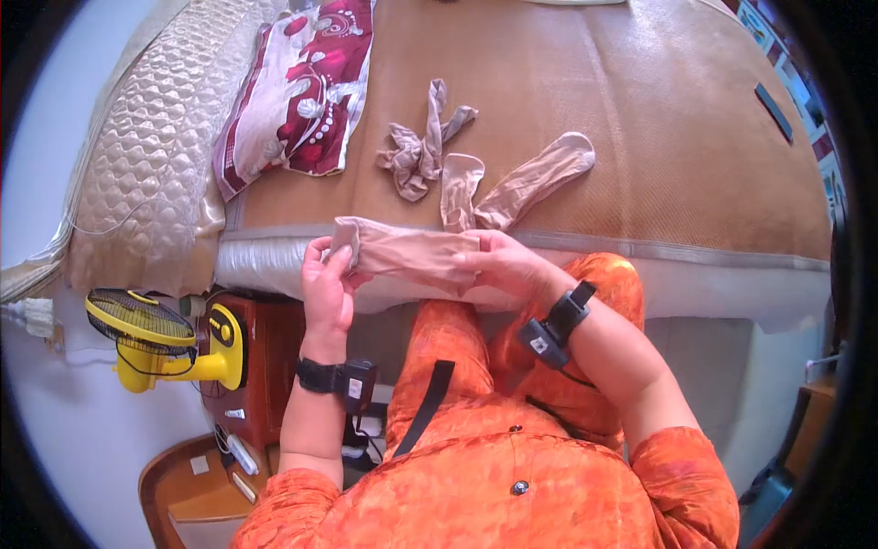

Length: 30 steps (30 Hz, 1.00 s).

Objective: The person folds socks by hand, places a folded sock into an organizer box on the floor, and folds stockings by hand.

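Note:
A pinkish-beige stocking [412, 252] is stretched level between my two hands, above the near edge of the bed. My left hand [331, 279] pinches its folded left end between thumb and fingers. At its right part, my right hand [508, 263] grips the fabric, thumb on top. Just beyond, a similar stocking [541, 181] lies flat on the mat, angled to the right, with another flat piece [460, 186] beside it. Farther back, a crumpled stocking [416, 160] lies in a twisted heap.
The bed mat [677, 156] spreads ahead. A maroon patterned pillow [306, 91] and quilted cover [155, 137] are at the left. A yellow fan [151, 334] stands lower left beside a wooden cabinet [274, 357]. A dark flat object [774, 113] lies far right.

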Each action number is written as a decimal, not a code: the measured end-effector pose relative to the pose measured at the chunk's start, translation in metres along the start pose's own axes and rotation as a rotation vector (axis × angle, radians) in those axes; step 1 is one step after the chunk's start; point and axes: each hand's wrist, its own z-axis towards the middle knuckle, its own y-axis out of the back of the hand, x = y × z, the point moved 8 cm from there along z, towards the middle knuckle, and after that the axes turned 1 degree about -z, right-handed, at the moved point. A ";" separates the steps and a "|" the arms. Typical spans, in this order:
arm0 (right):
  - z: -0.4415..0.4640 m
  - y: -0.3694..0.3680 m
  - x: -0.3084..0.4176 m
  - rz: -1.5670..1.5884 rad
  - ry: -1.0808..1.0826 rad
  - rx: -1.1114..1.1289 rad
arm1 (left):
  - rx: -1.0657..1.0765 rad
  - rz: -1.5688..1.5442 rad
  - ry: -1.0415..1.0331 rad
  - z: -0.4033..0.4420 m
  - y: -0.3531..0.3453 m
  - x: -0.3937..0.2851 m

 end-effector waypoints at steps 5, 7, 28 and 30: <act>-0.009 -0.016 -0.003 -0.307 -0.059 0.172 | 0.072 0.296 -0.284 0.003 -0.007 -0.011; -0.010 -0.016 -0.011 -0.564 -0.112 0.209 | 0.256 0.450 -0.273 -0.014 -0.041 -0.016; 0.000 -0.002 -0.001 0.255 0.004 0.069 | 0.460 1.012 -0.964 -0.061 -0.116 -0.007; -0.004 -0.016 0.003 0.371 -0.009 0.169 | 0.430 1.061 -0.932 -0.059 -0.113 -0.008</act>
